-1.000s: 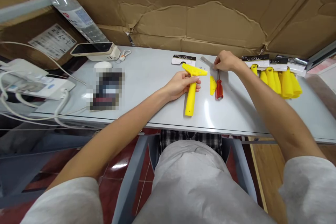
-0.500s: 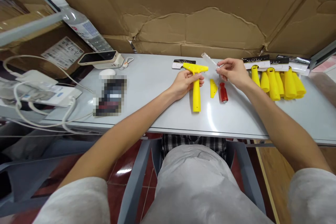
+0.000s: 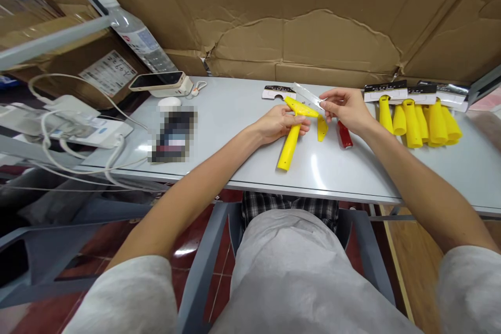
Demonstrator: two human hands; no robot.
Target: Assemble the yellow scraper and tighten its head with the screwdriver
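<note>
My left hand [image 3: 273, 124] is closed round the neck of a yellow T-shaped scraper [image 3: 289, 147], whose handle slants toward the table's front edge. Between the thumb and fingers of my right hand [image 3: 347, 108] is a thin, shiny blade-like strip [image 3: 306, 95]. That strip lies along the far side of the scraper's head, very close to it; whether they touch I cannot tell. A small yellow plate [image 3: 322, 130] rests on the table just right of the scraper. Below my right hand lies a red screwdriver handle [image 3: 345, 135], its upper end hidden by the hand.
Several yellow handles with black-and-white cards [image 3: 410, 125] lie at the right. A black-and-white card [image 3: 277, 92] sits behind my left hand. To the left are a blurred-out item [image 3: 174, 135], a phone on a white device [image 3: 160, 82], a power strip [image 3: 104, 133] with cables and a bottle [image 3: 141, 36].
My right hand has brought the strip left, up to the scraper's head. The scraper has tilted, its handle end swinging left and its head dipping at the right. The camera view has shifted slightly.
</note>
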